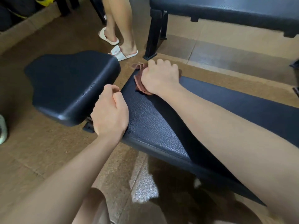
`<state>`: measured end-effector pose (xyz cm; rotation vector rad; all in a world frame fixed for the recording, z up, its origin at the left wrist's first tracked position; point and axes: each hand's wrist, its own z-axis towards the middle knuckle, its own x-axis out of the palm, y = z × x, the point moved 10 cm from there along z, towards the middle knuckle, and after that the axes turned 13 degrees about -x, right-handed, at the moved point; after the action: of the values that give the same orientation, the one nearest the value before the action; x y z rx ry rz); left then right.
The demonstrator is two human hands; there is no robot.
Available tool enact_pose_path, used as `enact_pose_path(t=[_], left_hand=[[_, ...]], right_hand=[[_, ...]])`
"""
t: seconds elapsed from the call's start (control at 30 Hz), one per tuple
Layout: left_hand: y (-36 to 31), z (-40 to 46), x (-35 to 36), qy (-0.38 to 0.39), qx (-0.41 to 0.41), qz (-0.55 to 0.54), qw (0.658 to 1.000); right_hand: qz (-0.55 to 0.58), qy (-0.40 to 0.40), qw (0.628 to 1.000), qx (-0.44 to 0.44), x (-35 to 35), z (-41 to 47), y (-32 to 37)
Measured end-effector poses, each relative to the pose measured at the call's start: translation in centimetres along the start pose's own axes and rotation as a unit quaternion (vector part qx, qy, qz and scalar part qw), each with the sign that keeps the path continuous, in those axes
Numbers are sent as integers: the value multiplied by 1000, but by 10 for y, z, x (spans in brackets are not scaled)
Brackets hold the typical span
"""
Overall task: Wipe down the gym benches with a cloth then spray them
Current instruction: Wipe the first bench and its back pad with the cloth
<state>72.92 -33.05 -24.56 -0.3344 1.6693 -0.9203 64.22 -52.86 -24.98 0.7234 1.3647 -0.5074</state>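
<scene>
A black padded bench back pad (150, 120) runs from the centre to the right edge. Its separate seat pad (71, 84) lies to the left. My right hand (160, 75) presses a reddish-brown cloth (140, 84) onto the far end of the back pad, fingers curled over the cloth at the pad's edge. My left hand (110, 110) rests at the near-left edge of the back pad, by the gap between the two pads, with its fingers loosely curled and nothing visibly in it. No spray bottle is in view.
A second black bench (226, 12) stands at the back right, its metal leg (153, 34) close to my right hand. A person's legs in white slippers (119, 50) stand just beyond the seat pad. Brown tiled floor (48, 151) surrounds the bench.
</scene>
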Motion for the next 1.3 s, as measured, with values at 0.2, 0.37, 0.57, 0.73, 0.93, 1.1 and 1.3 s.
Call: enact_pose_path(t=[0.2, 0.37, 0.57, 0.73, 0.93, 1.1, 1.3], left_hand=[[-1, 8, 2, 61, 35, -17, 997], [-11, 26, -11, 208, 289, 137, 924], [-8, 79, -26, 187, 391, 231, 871], [0, 79, -30, 191, 397, 175, 881], [2, 84, -35, 211, 356, 130, 901], [2, 86, -37, 206, 367, 131, 898], [2, 84, -34, 215, 366, 135, 895]], right_hand=[[-28, 5, 999, -38, 9, -23, 43], [-5, -72, 996, -47, 1, -106, 58], [-16, -26, 997, 74, 10, -58, 45], [-17, -21, 985, 172, 16, -26, 54], [-55, -22, 997, 40, 20, -68, 148], [-101, -52, 993, 1, 26, -119, 183], [-164, -158, 966, -119, 26, -160, 176]])
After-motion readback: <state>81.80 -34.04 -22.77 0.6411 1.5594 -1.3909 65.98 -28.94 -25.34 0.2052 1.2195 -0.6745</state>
